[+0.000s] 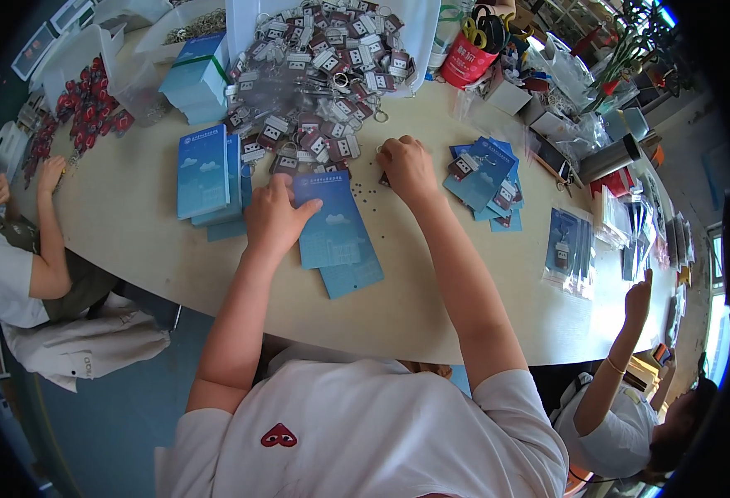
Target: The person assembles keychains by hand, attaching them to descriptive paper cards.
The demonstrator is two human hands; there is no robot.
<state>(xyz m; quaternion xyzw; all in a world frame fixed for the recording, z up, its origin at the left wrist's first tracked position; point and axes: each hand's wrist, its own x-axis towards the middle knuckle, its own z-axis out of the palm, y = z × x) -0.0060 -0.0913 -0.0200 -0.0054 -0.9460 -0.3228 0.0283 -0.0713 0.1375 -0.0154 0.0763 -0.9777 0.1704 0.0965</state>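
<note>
My left hand [274, 214] is at the upper left edge of a blue card [332, 228], its thumb lying on the card's face and its fingers curled at the edge. A second blue card [355, 278] shows from underneath. Off to the right, my right hand [411, 172] has its fingers bent in a pinch on a keychain, mostly hidden, with a dark brown piece [384, 179] showing below the fingers. Tiny dark bits [363, 197] are scattered on the table between both hands. Ahead, a heap of brown and white keychains [319, 137] spills from a white bin [421, 50].
Blue card stacks [202, 174] stand left. Cards with keychains [488, 178] lie right, near bagged sets [566, 249]. A red pot of scissors [469, 60] is at the back. Red keychains [83, 104] lie far left. One co-worker [17, 266] sits left, another [618, 415] right.
</note>
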